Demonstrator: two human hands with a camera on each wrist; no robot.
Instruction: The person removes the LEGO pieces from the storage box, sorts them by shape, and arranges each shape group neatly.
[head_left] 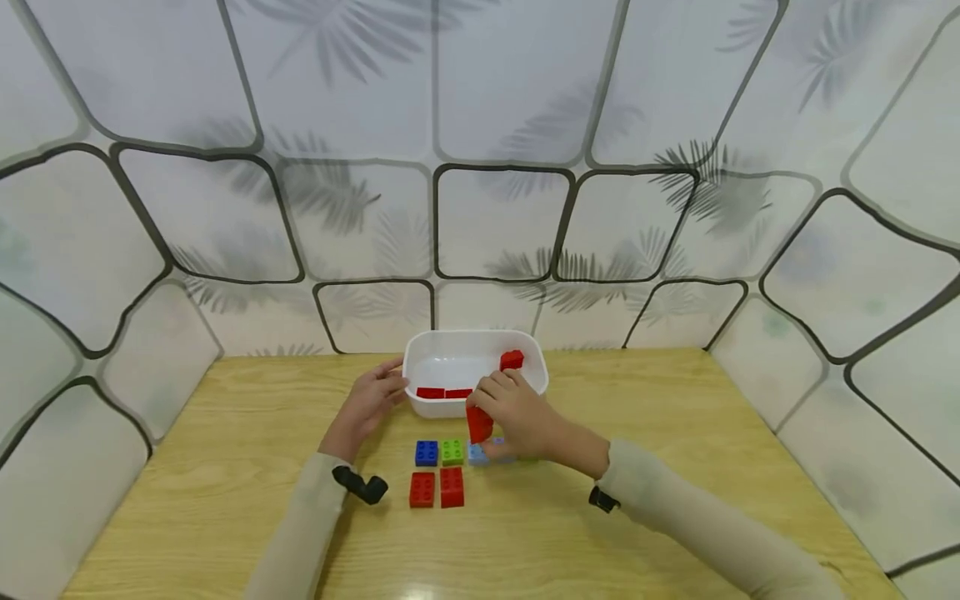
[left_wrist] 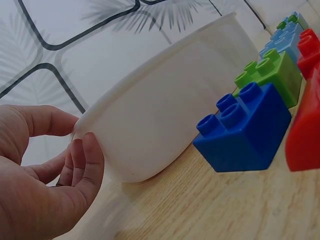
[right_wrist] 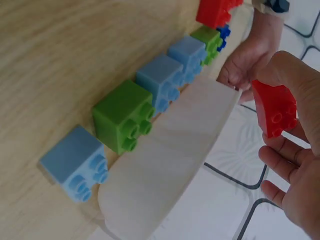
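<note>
Leaf-patterned walls [head_left: 498,225] rise behind a wood-grain worktop [head_left: 600,533]; the left hand [head_left: 369,402] holds the white tub [head_left: 442,408] by its end, the right hand [head_left: 528,421] a red block [head_left: 478,423].

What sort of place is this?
Probably a small indoor play or recording corner: a wooden table closed in by patterned walls, with colorful toy bricks and a white tub on it.

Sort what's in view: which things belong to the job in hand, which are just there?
Seemingly in the job: red block held by the right hand; white tub touched by the left hand; red blocks inside it; probably blue and green block row; two nearer red blocks.

Just there: patterned backdrop; wooden table; black wrist gear.
</note>
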